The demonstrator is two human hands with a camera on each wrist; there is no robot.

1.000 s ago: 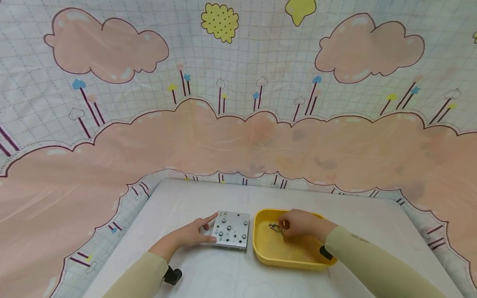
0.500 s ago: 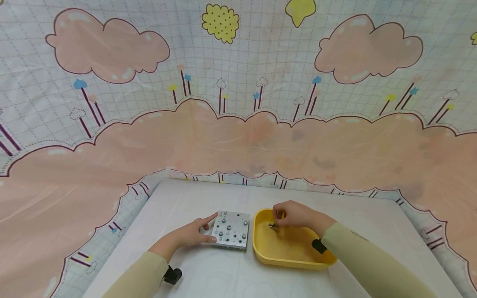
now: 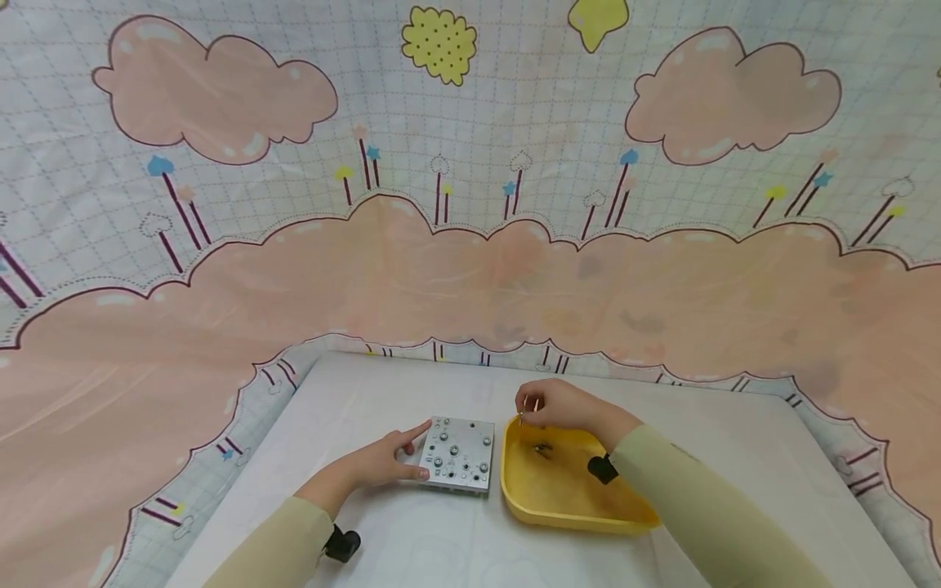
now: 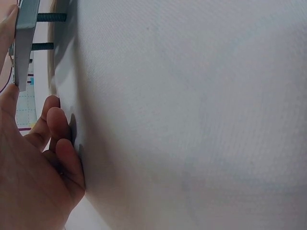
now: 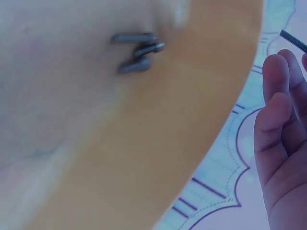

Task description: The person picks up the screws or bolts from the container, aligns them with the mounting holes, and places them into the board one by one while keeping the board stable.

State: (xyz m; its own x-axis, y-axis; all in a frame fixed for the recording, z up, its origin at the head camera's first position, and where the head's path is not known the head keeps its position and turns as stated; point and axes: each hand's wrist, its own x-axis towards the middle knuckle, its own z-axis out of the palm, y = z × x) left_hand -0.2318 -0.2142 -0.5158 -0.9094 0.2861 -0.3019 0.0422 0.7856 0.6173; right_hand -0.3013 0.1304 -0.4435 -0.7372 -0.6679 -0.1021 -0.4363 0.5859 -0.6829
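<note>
A square metal plate with several bolts and holes lies left of the yellow tray. My left hand touches its left corners with an outstretched index finger and thumb; the other fingers are bent beneath. Threaded bolt shanks stick out of the plate's underside in the left wrist view. Over the tray's far left corner, my right hand pinches a small bolt, its threaded end showing at the right wrist view's edge. Several loose bolts lie in the tray below.
The yellow tray has raised walls and stands beside the plate on a white-covered table. A printed cloth with clouds hangs behind the table. Each wrist carries a black camera.
My right hand has risen from the loose bolts, moving left and away to the tray's far left corner, with a bolt now between its fingertips. The left hand and plate stay put.
</note>
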